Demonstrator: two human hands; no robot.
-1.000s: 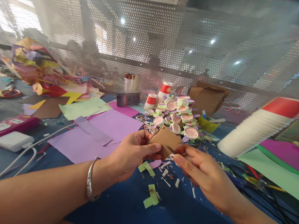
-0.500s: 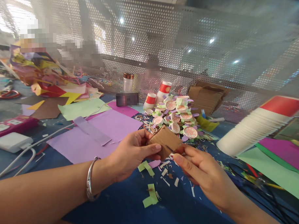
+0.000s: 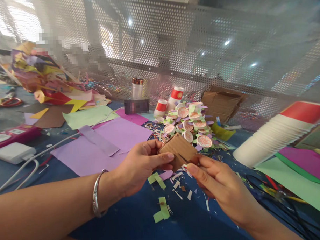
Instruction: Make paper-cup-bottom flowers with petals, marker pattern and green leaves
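A small brown piece of cardboard (image 3: 180, 149) is held up over the table in front of me. My left hand (image 3: 148, 162), with a silver bangle on its wrist, pinches the left edge between thumb and fingers. At the lower right edge my right hand (image 3: 213, 176) is closed, its thumb and index finger gripping the cardboard. A thin dark line runs across the piece towards the right thumb; I cannot tell whether it is a slit or a slim object. Just behind lies a heap of round white discs (image 3: 188, 125) with red prints and paper tabs.
A stack of paper cups (image 3: 271, 139) leans at the right, near black-handled pliers (image 3: 283, 198). Purple paper (image 3: 79, 157), a white charger (image 3: 14, 153) and its cable lie left. Green paper strips (image 3: 163, 207) and scraps are in front. Folded cardboard (image 3: 219, 105) stands behind.
The right hand has shifted very slightly right and down at the cardboard's edge, and the dark line shows a little more. The left hand keeps its hold.
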